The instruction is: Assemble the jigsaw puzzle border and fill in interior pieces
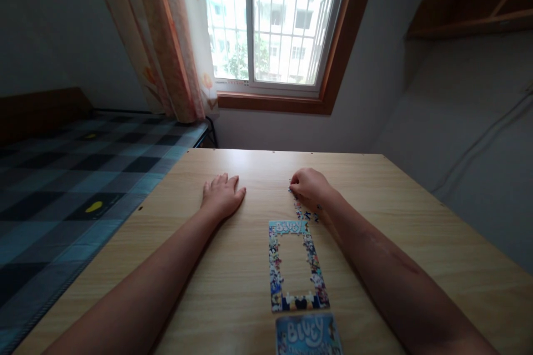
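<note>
My left hand [222, 195] lies flat on the wooden table, palm down with its fingers spread, holding nothing. My right hand [310, 186] is at the loose puzzle pieces [298, 211] beyond the frame, its thumb and fingertips pinched together over a small puzzle piece [290, 188] that is mostly hidden. Some of the loose pieces are covered by that hand and wrist. Nearer to me lies a joined puzzle border [275, 272], a rectangle with "Bluey" lettering along its far edge and bare table inside it.
A blue "Bluey" box or tin [308, 335] lies at the near edge of view. The table [233, 266] reaches toward the wall under a barred window [287, 22]. To the left is a bed [125, 177] with a checked cover, beside a curtain [166, 39]. A wooden shelf [470, 25] hangs upper right.
</note>
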`<action>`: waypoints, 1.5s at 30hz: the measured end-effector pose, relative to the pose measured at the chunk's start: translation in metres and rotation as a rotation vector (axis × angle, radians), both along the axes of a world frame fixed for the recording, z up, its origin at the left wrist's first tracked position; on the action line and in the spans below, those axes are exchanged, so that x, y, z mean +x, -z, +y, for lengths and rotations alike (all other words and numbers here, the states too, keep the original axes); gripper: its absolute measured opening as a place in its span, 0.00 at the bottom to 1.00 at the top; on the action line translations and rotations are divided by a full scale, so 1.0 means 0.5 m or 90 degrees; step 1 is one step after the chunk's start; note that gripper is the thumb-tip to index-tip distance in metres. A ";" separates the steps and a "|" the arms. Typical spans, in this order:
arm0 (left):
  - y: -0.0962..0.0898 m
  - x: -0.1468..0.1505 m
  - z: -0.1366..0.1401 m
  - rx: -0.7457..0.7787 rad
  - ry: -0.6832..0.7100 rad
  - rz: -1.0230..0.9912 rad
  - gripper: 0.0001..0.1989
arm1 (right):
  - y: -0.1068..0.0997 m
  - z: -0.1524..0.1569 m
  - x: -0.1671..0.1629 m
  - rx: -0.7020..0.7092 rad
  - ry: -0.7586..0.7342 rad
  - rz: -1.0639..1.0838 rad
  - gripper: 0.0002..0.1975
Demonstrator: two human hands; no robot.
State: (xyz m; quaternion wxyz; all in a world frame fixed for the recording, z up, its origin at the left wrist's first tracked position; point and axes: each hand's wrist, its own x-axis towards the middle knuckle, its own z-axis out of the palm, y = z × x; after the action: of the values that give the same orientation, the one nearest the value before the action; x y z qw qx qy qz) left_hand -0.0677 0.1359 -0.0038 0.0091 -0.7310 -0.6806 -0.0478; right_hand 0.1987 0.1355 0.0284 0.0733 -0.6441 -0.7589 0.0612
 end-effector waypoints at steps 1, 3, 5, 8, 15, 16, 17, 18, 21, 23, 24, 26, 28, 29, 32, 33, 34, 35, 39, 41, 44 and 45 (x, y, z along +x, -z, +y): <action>0.000 0.000 0.000 0.000 0.000 -0.001 0.31 | 0.001 -0.003 -0.007 0.005 0.001 0.003 0.10; 0.000 0.001 0.000 -0.003 -0.002 -0.003 0.31 | 0.005 -0.007 -0.021 0.015 0.003 0.012 0.10; 0.000 0.001 -0.001 -0.005 -0.003 -0.002 0.31 | 0.010 -0.009 -0.034 0.023 0.003 0.022 0.11; 0.001 0.001 -0.002 -0.002 -0.001 -0.001 0.31 | 0.015 -0.006 -0.039 0.018 -0.009 0.043 0.13; 0.002 0.002 -0.001 0.000 0.001 -0.005 0.31 | 0.019 0.011 -0.013 -0.001 -0.119 0.086 0.14; 0.002 0.002 -0.001 0.000 0.000 -0.005 0.31 | 0.020 0.012 -0.013 -0.003 -0.130 0.083 0.13; 0.002 0.001 -0.001 -0.001 -0.001 -0.004 0.31 | 0.021 0.013 -0.014 -0.005 -0.138 0.078 0.12; 0.002 0.001 -0.001 -0.002 -0.001 -0.003 0.31 | 0.022 0.013 -0.016 -0.005 -0.145 0.072 0.11; 0.001 0.001 -0.001 -0.001 -0.002 -0.002 0.31 | 0.020 0.010 -0.026 -0.003 -0.164 0.052 0.09; 0.000 0.001 -0.002 0.001 -0.002 -0.003 0.31 | 0.016 0.006 -0.033 -0.005 -0.177 0.042 0.09; -0.001 0.001 -0.003 0.002 -0.001 -0.004 0.31 | 0.013 0.003 -0.036 -0.006 -0.183 0.039 0.09; -0.001 0.001 -0.003 0.004 0.003 -0.006 0.31 | 0.007 -0.002 -0.040 -0.013 -0.195 0.039 0.09; -0.001 0.000 -0.003 0.004 0.006 -0.008 0.31 | 0.003 -0.008 -0.042 -0.026 -0.201 0.048 0.09; -0.001 0.000 -0.002 0.004 0.007 -0.009 0.31 | 0.001 -0.010 -0.043 -0.036 -0.200 0.054 0.09; -0.001 0.000 -0.002 0.006 0.007 -0.013 0.31 | -0.001 -0.013 -0.043 -0.076 -0.196 0.074 0.09; -0.001 0.000 -0.002 0.006 0.006 -0.013 0.31 | -0.002 -0.014 -0.043 -0.091 -0.196 0.081 0.09; -0.001 0.000 -0.002 0.006 0.005 -0.012 0.31 | -0.002 -0.015 -0.043 -0.105 -0.198 0.087 0.08; -0.001 0.001 -0.003 0.005 0.004 -0.011 0.31 | -0.003 -0.015 -0.044 -0.119 -0.201 0.094 0.08; -0.002 0.002 -0.005 0.005 0.005 -0.006 0.30 | -0.004 -0.018 -0.045 -0.165 -0.210 0.118 0.08; -0.002 0.001 -0.005 0.008 0.007 -0.012 0.30 | -0.004 -0.019 -0.045 -0.179 -0.212 0.129 0.07; 0.002 0.001 -0.004 0.046 0.019 -0.041 0.27 | -0.006 -0.022 -0.043 -0.198 -0.220 0.147 0.07; 0.004 0.001 -0.004 0.068 0.032 -0.062 0.25 | -0.007 -0.023 -0.044 -0.202 -0.226 0.155 0.07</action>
State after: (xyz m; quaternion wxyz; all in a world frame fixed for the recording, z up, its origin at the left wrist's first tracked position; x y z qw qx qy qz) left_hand -0.0670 0.1341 -0.0057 0.0140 -0.7433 -0.6580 -0.1197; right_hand 0.1769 0.1238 0.0317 0.0498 -0.4920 -0.8267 0.2685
